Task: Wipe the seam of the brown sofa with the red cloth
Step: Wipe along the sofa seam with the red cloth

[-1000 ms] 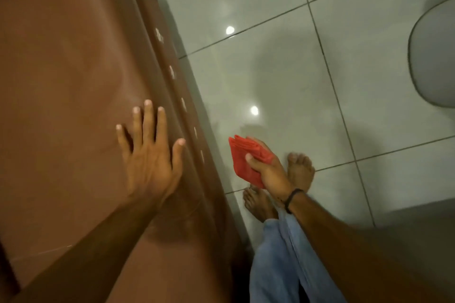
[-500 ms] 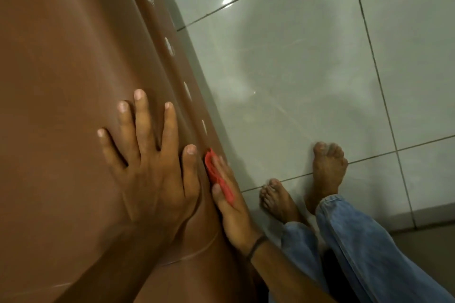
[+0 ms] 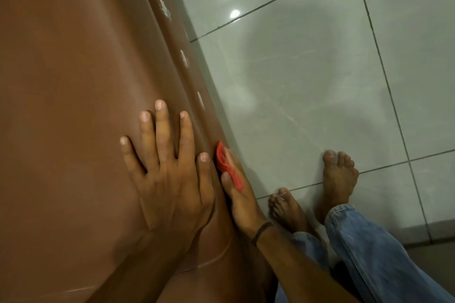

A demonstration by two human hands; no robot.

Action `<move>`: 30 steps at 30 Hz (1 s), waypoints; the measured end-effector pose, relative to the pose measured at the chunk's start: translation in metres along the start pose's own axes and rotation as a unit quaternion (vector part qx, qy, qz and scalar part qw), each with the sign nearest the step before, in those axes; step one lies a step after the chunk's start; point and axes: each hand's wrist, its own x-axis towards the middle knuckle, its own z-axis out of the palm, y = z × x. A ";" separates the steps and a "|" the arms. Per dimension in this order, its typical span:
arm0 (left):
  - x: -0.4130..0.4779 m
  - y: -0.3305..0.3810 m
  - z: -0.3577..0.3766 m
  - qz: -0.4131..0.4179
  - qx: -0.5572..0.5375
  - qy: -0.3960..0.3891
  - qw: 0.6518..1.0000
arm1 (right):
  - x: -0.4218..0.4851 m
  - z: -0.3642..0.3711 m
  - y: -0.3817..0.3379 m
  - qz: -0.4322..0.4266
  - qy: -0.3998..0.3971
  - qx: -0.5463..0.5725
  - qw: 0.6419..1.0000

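Pinching the folded red cloth (image 3: 227, 167) against the sofa seam (image 3: 211, 135), the right hand (image 3: 242, 200) may lose it if friction drags; the left hand (image 3: 170, 179) lies flat, holding nothing.

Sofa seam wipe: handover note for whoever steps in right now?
Left hand: open, flat on the brown sofa, fingers spread, bracing beside the seam.
Right hand: pinches the folded red cloth and presses it against the sofa's edge at the seam.
Done: cloth is on the sofa, at the near part of the seam.
Left: wipe along the seam away from you; white spots farther up the side strip are not yet reached. How far wiping has got, I cannot tell.
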 end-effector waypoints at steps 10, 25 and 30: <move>0.001 -0.008 -0.019 0.014 -0.064 -0.038 0.997 | -0.005 -0.011 -0.006 0.003 0.008 0.021 1.000; 0.153 -0.053 -0.030 -0.023 -0.104 0.036 0.994 | 0.007 -0.021 -0.038 0.176 -0.014 0.251 0.952; 0.153 -0.052 -0.027 -0.019 -0.088 0.042 0.995 | 0.020 0.007 -0.130 0.251 -0.110 0.465 0.842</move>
